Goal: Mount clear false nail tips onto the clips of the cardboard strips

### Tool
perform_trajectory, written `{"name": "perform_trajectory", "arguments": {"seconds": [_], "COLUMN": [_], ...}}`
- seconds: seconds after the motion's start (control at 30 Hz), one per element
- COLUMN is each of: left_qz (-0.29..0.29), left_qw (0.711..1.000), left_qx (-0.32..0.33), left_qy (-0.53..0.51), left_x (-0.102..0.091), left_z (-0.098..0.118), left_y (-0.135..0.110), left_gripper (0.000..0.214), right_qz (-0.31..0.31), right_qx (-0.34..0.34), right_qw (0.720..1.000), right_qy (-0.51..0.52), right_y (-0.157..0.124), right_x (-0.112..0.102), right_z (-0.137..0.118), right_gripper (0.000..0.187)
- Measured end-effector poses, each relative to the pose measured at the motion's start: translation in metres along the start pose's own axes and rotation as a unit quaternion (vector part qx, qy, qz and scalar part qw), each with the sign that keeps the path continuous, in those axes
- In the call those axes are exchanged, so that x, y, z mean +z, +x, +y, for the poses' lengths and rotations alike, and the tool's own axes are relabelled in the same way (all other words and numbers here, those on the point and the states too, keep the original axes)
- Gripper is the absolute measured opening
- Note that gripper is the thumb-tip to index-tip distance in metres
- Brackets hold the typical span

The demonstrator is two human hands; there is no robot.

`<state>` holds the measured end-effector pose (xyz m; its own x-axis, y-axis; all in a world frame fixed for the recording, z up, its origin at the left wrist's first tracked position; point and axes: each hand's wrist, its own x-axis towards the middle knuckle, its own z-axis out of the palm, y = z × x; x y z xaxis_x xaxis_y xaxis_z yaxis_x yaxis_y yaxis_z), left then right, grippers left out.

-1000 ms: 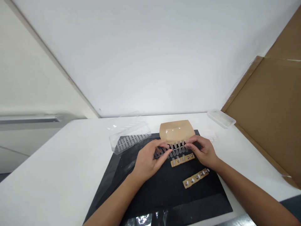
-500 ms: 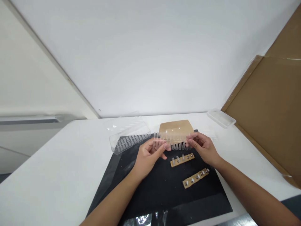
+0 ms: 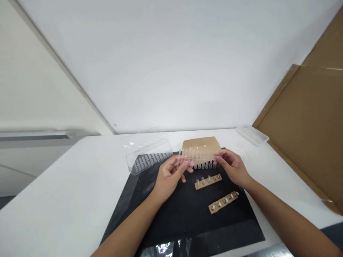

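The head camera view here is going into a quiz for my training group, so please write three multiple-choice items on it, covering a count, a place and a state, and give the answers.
1. How many narrow tan strips studded with silver beads lie on the black mat?
A. One
B. Two
C. Four

2. Where is the shallow translucent tray?
A. On the white table, beyond the mat's far right corner
B. On the mat
C. On the large cardboard piece

3. What state is the clear strip of false nail tips in?
A. Lying flat on the mat
B. Resting in the tray
C. Raised between the left hand and right hand

Answers:
1. B: two separate strips lie on the mat.
2. A: the tray sits on the table, off the mat.
3. C: the strip is held up clear of the mat.
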<state>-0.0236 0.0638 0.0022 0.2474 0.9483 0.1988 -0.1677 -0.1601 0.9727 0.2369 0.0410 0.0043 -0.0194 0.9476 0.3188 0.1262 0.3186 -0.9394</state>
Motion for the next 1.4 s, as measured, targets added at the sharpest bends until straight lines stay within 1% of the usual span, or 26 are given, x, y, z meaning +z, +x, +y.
{"name": "perform_trajectory", "arguments": {"seconds": [0.2, 0.43, 0.67, 0.8, 0.87, 1.0, 1.13, 1.27, 1.4], "left_qz": [-0.005, -0.01, -0.06, -0.067, -0.063, -0.035, -0.007, 0.012, 0.021], "left_qw": [0.999, 0.998, 0.993, 0.984, 0.979, 0.968, 0.958, 0.954, 0.952], "left_qx": [0.002, 0.018, 0.051, 0.083, 0.095, 0.106, 0.11, 0.104, 0.103], "left_qy": [0.037, 0.056, 0.093, 0.142, 0.17, 0.224, 0.264, 0.279, 0.289], "left_x": [-0.002, -0.003, -0.005, -0.005, -0.005, -0.003, -0.001, -0.001, -0.001], "left_z": [-0.004, -0.006, -0.002, -0.004, -0.003, 0.002, 0.007, 0.006, 0.004], "left_y": [0.002, 0.001, -0.003, -0.003, -0.003, -0.003, -0.004, -0.004, -0.004], "left_gripper": [0.039, 0.039, 0.031, 0.026, 0.025, 0.021, 0.02, 0.021, 0.023], "right_qz": [-0.015, -0.006, 0.005, 0.005, 0.007, 0.008, 0.004, 0.006, 0.018], "right_qx": [-0.001, -0.016, -0.017, -0.018, -0.018, -0.016, -0.027, -0.059, -0.105], "right_qw": [1.0, 0.998, 0.998, 0.999, 0.999, 0.999, 0.997, 0.99, 0.976], "right_qy": [-0.018, -0.054, -0.058, -0.051, -0.048, -0.049, -0.073, -0.126, -0.188], "right_y": [0.002, 0.001, 0.003, 0.004, 0.005, 0.005, 0.002, -0.001, -0.003], "right_x": [-0.003, -0.005, -0.008, -0.009, -0.009, -0.008, -0.007, -0.006, -0.008], "right_z": [0.001, 0.003, 0.005, 0.005, 0.005, 0.005, 0.005, 0.002, -0.002], "right_gripper": [0.032, 0.029, 0.028, 0.028, 0.029, 0.031, 0.028, 0.023, 0.017]}}
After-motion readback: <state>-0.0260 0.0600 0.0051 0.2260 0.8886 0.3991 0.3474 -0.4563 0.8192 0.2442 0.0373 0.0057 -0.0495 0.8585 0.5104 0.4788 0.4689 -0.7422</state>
